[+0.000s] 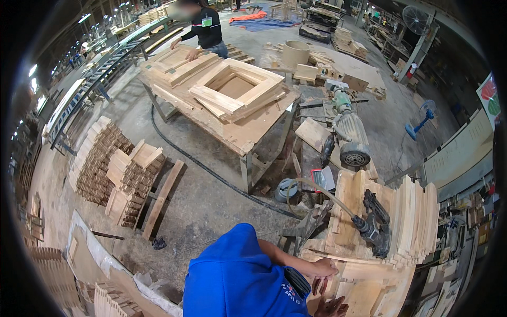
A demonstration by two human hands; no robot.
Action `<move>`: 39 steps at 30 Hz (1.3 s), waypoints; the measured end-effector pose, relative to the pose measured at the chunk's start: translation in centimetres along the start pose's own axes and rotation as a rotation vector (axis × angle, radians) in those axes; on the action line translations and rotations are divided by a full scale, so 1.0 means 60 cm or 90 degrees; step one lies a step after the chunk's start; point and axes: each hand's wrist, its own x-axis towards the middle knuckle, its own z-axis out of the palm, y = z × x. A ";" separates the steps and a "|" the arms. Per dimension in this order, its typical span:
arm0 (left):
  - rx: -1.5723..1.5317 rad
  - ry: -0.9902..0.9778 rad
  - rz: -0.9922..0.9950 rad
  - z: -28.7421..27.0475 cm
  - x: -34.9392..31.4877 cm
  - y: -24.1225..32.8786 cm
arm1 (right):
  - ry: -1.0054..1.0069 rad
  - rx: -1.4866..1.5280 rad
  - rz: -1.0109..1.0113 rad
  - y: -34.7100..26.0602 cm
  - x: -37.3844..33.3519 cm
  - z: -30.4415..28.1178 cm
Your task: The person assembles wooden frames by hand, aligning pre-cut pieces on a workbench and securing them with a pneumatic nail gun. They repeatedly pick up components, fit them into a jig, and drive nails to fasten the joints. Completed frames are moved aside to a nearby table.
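Light falls fairly evenly on the concrete floor (pixel 200 211), while ceiling lamps (pixel 84 18) glare white at upper left. Shadow gathers beneath the table's (pixel 264 129) near right edge. The right hand (pixel 332 306) looks darker than the left hand (pixel 325 268). Straight lines bow toward the black fisheye rim; blur smears the co-worker's head (pixel 184 9).

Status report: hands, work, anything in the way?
Left hand and right hand over pale wood, grip unclear. Red-handled tool between them. Black power tool lies nearby, clear of both.

White lettering (pixel 291 292) on blue garment (pixel 227 274); green-white badge (pixel 206 21) on dark top (pixel 209 35), print illegible.
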 end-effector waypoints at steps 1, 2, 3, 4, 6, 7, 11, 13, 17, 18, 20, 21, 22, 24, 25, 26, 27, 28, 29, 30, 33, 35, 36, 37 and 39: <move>-0.012 -0.027 0.006 0.006 -0.008 0.009 | -0.027 0.058 0.024 0.052 -0.032 0.028; -0.023 -0.068 0.015 0.014 -0.015 0.018 | -0.047 0.102 0.057 0.094 -0.060 0.036; -0.015 -0.042 0.017 -0.002 -0.015 0.013 | -0.036 0.117 0.063 0.083 -0.048 0.063; -0.002 -0.035 0.020 -0.008 -0.015 0.013 | -0.022 0.113 0.080 0.069 -0.041 0.069; 0.020 -0.030 0.017 -0.017 -0.018 0.012 | -0.005 0.047 0.074 0.032 -0.028 0.046; 0.021 -0.027 0.016 -0.019 -0.015 0.009 | 0.000 -0.014 0.047 0.014 -0.020 0.022; 0.009 -0.040 0.041 -0.014 -0.005 -0.002 | 0.022 -0.119 -0.016 -0.022 0.011 -0.024; 0.019 -0.053 0.044 -0.014 -0.004 -0.002 | 0.036 -0.143 -0.037 -0.022 0.013 -0.028; 0.035 -0.068 0.030 -0.018 -0.002 0.001 | 0.037 -0.204 -0.069 -0.019 0.013 -0.019; 0.031 -0.064 0.030 -0.020 -0.002 -0.001 | 0.034 -0.195 -0.066 -0.021 0.014 -0.017; 0.052 -0.055 0.043 -0.027 0.004 -0.004 | 0.030 -0.173 -0.061 -0.024 0.013 -0.009; 0.061 -0.057 0.048 -0.027 0.004 -0.006 | 0.031 -0.132 -0.038 -0.022 0.010 -0.001; 0.058 -0.059 0.050 -0.024 0.001 -0.003 | 0.022 -0.059 0.008 -0.001 -0.004 0.019; 0.035 -0.073 0.054 -0.017 -0.010 0.008 | 0.000 0.216 0.177 0.069 -0.044 0.062; 0.027 -0.102 0.050 -0.011 -0.013 0.013 | 0.011 0.304 0.254 0.090 -0.068 0.067; 0.009 -0.132 0.034 -0.004 -0.017 0.015 | -0.002 0.359 0.317 0.113 -0.094 0.059; 0.022 -0.106 0.033 -0.015 -0.011 0.011 | 0.013 0.200 0.198 0.095 -0.077 0.083; 0.033 -0.076 0.037 -0.025 -0.006 0.005 | 0.059 0.026 0.099 0.075 -0.058 0.094; 0.035 -0.060 0.041 -0.030 -0.001 0.001 | 0.063 0.040 0.093 0.065 -0.047 0.101; 0.027 -0.069 0.043 -0.026 -0.002 0.002 | 0.097 0.018 0.125 0.058 -0.045 0.083; 0.025 -0.089 0.001 -0.024 0.004 0.004 | 0.112 0.238 0.250 0.036 -0.030 0.069; 0.033 -0.080 -0.001 -0.031 0.011 -0.005 | 0.106 -0.046 -0.008 0.011 -0.007 0.032; 0.033 -0.089 -0.001 -0.028 0.009 -0.004 | 0.111 0.129 0.127 -0.002 -0.002 0.030; 0.021 -0.113 0.010 -0.018 0.001 0.004 | 0.113 0.280 0.262 0.021 -0.023 0.035; 0.014 -0.121 0.033 -0.018 -0.005 0.009 | 0.138 0.411 0.345 0.039 -0.032 0.051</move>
